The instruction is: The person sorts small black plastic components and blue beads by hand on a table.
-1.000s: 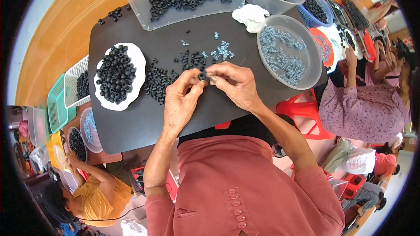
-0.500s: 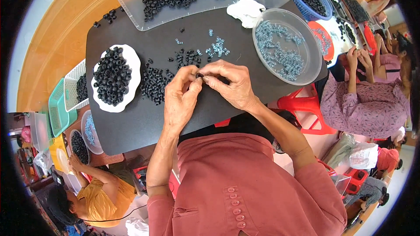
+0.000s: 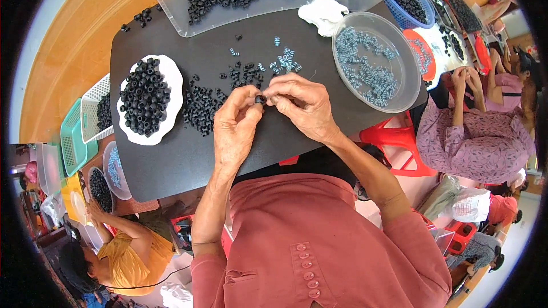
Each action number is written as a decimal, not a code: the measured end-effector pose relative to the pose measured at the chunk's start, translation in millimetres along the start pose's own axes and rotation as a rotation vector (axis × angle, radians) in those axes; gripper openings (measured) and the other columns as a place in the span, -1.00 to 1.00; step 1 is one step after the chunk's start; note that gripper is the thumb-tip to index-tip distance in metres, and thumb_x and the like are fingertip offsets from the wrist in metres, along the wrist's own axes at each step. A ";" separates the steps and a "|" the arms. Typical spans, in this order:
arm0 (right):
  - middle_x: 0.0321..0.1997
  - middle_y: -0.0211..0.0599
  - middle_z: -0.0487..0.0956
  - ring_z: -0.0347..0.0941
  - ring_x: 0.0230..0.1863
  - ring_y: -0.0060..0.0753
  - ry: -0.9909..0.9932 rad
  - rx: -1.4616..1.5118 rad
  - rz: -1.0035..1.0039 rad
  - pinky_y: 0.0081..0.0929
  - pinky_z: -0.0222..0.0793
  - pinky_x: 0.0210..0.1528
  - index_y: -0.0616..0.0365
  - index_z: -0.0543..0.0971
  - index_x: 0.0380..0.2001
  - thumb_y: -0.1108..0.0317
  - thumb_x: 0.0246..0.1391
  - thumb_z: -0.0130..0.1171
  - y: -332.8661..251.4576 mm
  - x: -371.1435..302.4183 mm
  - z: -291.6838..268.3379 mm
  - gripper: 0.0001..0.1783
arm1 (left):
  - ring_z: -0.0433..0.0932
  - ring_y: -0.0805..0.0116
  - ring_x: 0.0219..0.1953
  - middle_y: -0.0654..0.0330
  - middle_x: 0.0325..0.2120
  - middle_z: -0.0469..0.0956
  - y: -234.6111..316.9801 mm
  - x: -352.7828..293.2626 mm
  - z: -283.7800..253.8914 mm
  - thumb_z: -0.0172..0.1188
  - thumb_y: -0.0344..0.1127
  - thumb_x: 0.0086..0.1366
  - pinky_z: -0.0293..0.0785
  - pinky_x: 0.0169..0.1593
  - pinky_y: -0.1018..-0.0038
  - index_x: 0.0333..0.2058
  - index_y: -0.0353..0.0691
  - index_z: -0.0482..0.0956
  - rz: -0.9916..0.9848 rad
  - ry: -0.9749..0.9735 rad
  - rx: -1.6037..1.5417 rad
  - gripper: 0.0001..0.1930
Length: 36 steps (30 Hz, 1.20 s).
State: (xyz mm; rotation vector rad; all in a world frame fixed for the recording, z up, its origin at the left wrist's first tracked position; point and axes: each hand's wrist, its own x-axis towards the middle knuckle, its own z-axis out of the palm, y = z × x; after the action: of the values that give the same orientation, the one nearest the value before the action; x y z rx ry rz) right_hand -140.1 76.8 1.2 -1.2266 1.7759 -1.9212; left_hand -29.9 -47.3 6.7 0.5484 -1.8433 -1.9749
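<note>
Pinched between the thumb and forefinger of my left hand is a small round black plastic piece. My right hand is close beside it with thumb and forefinger drawn together; whatever those fingertips hold is too small to make out. Left of my hands lies a heap of small black pieces, with a smaller cluster just beyond them. Several small bluish, silvery coil springs lie scattered past my fingertips. Larger hollow black pieces fill a scalloped white plate at the left.
A round clear tub of springs stands at the right table edge, beside a crumpled white cloth. A clear bin of black pieces stands at the back. Co-workers sit left and right; a red stool is at the right.
My right fingertips have drawn slightly away from the black piece, and the right hand's fingers have shifted. My left hand stays nearly in place, still holding it.
</note>
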 end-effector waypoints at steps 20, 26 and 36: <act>-0.31 -0.27 0.61 0.53 -0.34 -0.56 0.049 -0.102 -0.068 -0.61 0.48 -0.30 0.25 0.61 -0.34 0.60 -0.05 0.25 2.5 -0.4 -1.0 -0.86 | 0.37 0.69 -0.43 0.38 -0.45 0.46 4.6 -3.6 6.8 0.11 -0.51 0.22 0.32 -0.38 0.69 -0.17 -0.33 0.51 0.054 -0.002 0.043 -0.81; -0.37 -0.32 0.58 0.49 -0.41 -0.60 -0.009 -0.027 -0.038 -0.65 0.43 -0.36 0.27 0.61 -0.32 0.60 -0.02 0.22 -2.1 1.4 0.5 -0.86 | 0.40 0.68 -0.40 0.36 -0.45 0.47 0.1 -10.6 6.1 0.10 -0.48 0.28 0.34 -0.31 0.69 -0.17 -0.33 0.49 0.029 -0.009 -0.025 -0.84; -0.33 -0.23 0.59 0.51 -0.39 -0.52 -0.028 -0.364 -0.093 -0.58 0.41 -0.35 0.25 0.58 -0.30 0.60 -0.02 0.16 -14.7 53.8 6.5 -0.83 | 0.53 0.53 -0.26 0.22 -0.36 0.56 -6.8 -38.2 5.4 0.06 -0.50 0.30 0.41 -0.17 0.61 -0.16 -0.31 0.44 -0.059 0.041 -0.238 -0.85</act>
State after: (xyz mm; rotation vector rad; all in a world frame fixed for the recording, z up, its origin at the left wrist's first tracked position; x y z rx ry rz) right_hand -163.4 39.0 35.6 -1.4654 2.1553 -1.6620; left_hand -0.3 -22.2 1.2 0.5706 -1.5551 -2.1663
